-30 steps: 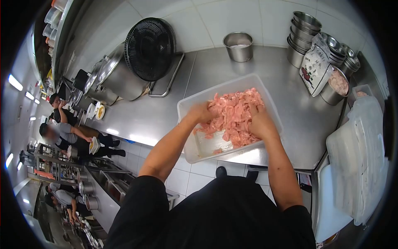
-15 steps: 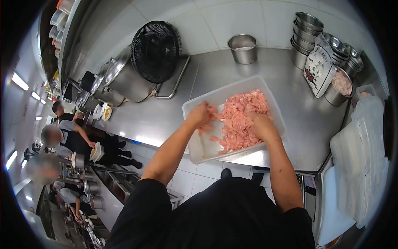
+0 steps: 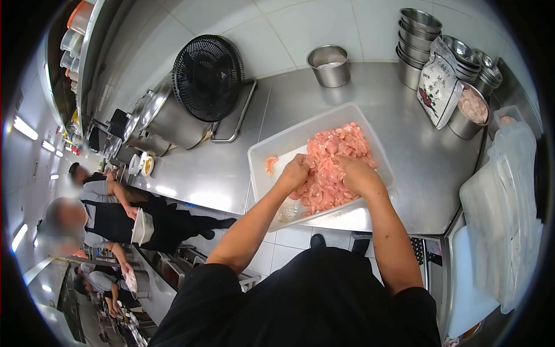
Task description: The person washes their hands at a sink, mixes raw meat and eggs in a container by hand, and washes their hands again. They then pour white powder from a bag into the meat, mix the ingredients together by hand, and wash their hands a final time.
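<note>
A translucent white plastic tub [image 3: 259, 173] stands on the steel counter, holding a heap of pink raw meat pieces [image 3: 326, 188]. At the left side of the heap, my left hand [image 3: 295, 175] is closed, its fingers curled into the meat and partly covered by it. My right hand [image 3: 363, 177] is on the heap's right side, fingers bent and sunk in the meat, their tips hidden. One small piece of meat [image 3: 270, 165] lies apart near the tub's left wall.
Behind the tub stands a steel pot [image 3: 328, 66]. Stacked steel containers [image 3: 417, 43], a printed bag [image 3: 439, 87] and a pot of pale meat [image 3: 473, 107] are at the back right. Left are a black fan [image 3: 208, 78] and large pots. Co-workers [image 3: 110, 214] stand farther left.
My left hand has moved right, from the tub's left side into the heap, which is now more gathered. My right hand stays in the meat. A co-worker at the left has come closer.
</note>
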Action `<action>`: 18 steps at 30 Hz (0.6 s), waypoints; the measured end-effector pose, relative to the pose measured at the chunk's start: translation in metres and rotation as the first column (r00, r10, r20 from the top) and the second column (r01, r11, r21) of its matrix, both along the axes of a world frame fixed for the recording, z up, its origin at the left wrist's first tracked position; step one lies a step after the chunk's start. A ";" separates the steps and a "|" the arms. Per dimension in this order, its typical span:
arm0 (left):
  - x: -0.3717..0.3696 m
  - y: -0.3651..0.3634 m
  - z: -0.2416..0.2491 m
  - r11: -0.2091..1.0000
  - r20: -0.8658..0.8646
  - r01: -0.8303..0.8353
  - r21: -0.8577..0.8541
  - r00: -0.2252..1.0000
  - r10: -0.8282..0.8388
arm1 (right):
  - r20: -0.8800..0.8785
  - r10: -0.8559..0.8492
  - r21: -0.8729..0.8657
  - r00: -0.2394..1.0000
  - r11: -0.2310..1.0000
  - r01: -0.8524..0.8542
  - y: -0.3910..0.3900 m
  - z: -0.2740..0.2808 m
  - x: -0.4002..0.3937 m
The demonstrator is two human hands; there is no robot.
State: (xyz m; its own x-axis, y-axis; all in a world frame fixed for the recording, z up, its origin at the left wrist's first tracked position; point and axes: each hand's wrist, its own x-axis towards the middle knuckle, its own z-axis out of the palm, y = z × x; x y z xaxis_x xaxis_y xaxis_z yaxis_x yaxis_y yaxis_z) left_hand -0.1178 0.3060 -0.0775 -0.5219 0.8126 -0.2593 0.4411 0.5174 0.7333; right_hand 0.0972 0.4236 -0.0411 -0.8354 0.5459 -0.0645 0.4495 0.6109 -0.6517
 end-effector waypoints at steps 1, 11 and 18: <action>0.005 -0.002 0.010 0.997 -0.139 0.049 -0.064 0.989 -0.057 | 0.003 0.003 0.010 1.000 1.000 -0.003 0.000 -0.001 -0.001; 0.063 0.003 0.031 0.965 -0.406 0.263 0.004 0.882 -0.239 | 0.120 -0.005 0.058 0.993 0.998 -0.002 -0.004 0.015 -0.002; 0.061 0.022 0.038 0.979 -0.288 0.169 -0.118 0.937 -0.197 | 0.002 0.007 0.094 1.000 0.996 -0.008 -0.002 0.006 0.002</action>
